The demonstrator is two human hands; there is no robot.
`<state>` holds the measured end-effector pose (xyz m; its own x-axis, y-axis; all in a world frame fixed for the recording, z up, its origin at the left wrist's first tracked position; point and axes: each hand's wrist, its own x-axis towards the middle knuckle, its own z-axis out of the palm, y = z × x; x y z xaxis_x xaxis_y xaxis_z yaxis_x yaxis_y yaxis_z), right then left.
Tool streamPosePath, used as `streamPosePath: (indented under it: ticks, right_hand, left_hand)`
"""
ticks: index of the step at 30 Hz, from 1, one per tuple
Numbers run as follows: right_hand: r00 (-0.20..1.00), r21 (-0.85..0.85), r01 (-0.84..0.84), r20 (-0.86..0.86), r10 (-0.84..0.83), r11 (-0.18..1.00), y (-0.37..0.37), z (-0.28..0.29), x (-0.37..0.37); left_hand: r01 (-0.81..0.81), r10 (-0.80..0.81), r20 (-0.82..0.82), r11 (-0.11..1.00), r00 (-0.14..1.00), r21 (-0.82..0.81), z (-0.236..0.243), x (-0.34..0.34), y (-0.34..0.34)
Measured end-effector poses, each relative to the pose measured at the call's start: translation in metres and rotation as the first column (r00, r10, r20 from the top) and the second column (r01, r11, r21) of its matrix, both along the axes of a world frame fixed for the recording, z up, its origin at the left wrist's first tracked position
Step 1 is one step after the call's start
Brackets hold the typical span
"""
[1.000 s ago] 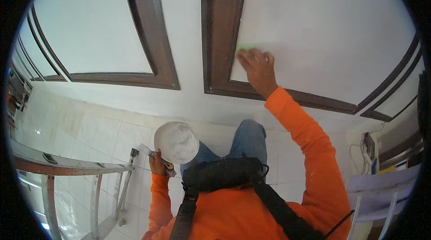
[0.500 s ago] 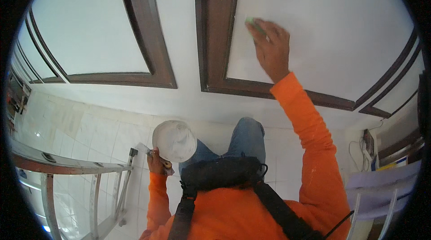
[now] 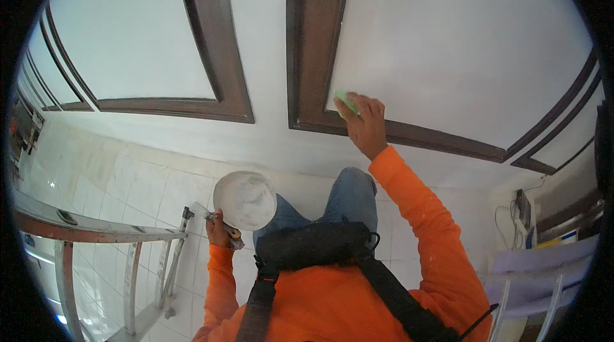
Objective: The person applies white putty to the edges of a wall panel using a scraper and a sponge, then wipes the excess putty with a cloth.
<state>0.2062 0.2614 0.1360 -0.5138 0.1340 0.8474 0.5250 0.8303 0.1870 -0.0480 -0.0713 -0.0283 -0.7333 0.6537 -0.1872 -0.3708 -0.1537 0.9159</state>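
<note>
My right hand is closed on a small light-green pad, perhaps a sponge or a spreader. It holds the pad against the white wall panel, at the lower left inner corner of the dark brown moulding. Low on the left, my left hand grips the side of a round tub with white paste inside. The same hand also has a tool that looks like a putty knife, its pale blade pointing up left and its wooden handle toward me.
A metal stepladder stands at my left on white floor tiles. To my right are a lilac surface with white rails and some loose cables by the wall. Another framed panel is on the left.
My right hand has moved down and slightly left along the panel, from its upper left area to the moulding's lower corner. The left hand and tub have shifted only slightly in view.
</note>
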Motion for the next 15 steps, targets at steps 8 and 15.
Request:
streamPosePath:
  ticks: [8,15]
  right_hand:
    - [0.987,0.127,0.131,0.074,-0.141,0.983,0.025,-0.002,-0.009]
    - [0.966,-0.042,0.074,0.252,-0.061,0.996,0.014,-0.055,-0.001]
  left_hand:
    - [-0.002,0.002,-0.011,0.997,1.0,0.071,0.016,0.01,0.014]
    - [0.047,-0.047,0.0,0.997,0.999,-0.06,0.003,0.008,0.009]
